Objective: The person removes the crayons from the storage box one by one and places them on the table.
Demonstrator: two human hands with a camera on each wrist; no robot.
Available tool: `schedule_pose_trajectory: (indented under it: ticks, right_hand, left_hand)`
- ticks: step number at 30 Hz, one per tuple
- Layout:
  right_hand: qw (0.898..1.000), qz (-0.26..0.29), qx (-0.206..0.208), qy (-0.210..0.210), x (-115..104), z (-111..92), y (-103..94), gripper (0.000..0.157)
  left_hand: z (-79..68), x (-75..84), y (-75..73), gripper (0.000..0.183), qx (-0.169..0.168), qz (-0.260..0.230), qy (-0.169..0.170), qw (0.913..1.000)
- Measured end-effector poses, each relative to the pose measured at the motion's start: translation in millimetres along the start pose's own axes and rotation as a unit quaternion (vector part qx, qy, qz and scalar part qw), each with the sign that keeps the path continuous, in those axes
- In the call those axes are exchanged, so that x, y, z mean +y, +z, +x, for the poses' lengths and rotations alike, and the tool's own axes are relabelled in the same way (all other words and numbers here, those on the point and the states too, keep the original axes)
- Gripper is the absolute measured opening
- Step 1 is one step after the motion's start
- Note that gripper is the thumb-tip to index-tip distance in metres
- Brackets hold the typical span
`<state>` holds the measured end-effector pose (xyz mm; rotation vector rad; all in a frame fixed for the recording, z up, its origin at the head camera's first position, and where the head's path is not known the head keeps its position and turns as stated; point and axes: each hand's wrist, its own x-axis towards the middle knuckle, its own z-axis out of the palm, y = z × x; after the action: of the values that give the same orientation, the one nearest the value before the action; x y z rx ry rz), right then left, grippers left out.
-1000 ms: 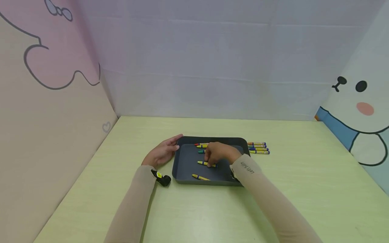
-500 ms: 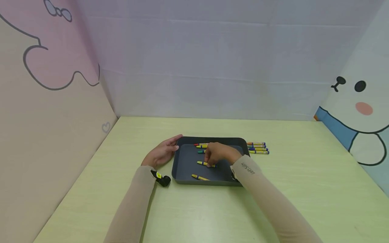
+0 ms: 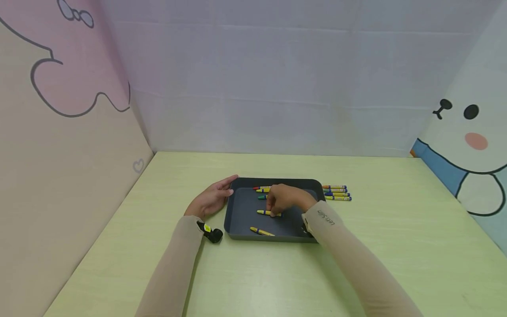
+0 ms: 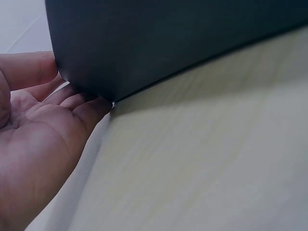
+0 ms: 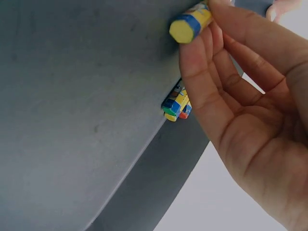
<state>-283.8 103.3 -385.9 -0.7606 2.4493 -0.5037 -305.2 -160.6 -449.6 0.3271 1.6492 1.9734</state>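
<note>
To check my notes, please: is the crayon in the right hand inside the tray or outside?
Inside: the right hand pinches the crayon within the walls of the tray.

Apparent staged tabletop booth, pale wood-grain table (image 3: 253,281), creased whitish sheet (image 3: 253,88) behind far edge, cartoon-printed panels (image 3: 71,149) along left and right edges

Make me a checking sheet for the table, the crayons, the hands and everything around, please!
Surface: pale table, light wood grain.
Job's things: dark tray with a red crayon, green crayon and three yellow crayons visible inside; four more crayons on the table, right of it.
Clutter: nothing seen.
Grips: left grip holds the tray's left side; right grip pinches one yellow crayon.
Cables: nothing seen.
Surroundings: pale back wall, cartoon side panels.
</note>
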Motion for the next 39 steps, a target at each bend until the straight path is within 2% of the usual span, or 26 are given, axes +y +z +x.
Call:
schedule_pose_trajectory:
  ticks: [17, 28, 39]
  right_hand:
    - [1.000, -0.002, -0.010, -0.028, 0.0, -6.9, -5.1, 0.005]
    - [0.999, -0.001, -0.003, -0.048, 4.4, -23.4, -23.4, 0.008]
    - [0.999, 0.006, -0.002, -0.031, 20.2, -41.2, -39.1, 0.007]
  left_hand:
    - [0.6, 0.7, 1.3, 0.064, -0.002, 0.004, -0.002, 1.0000]
    - [-0.7, 1.3, 1.5, 0.064, 0.000, 0.002, -0.003, 1.0000]
    - [-0.2, 0.7, 1.4, 0.064, 0.003, 0.002, -0.003, 1.0000]
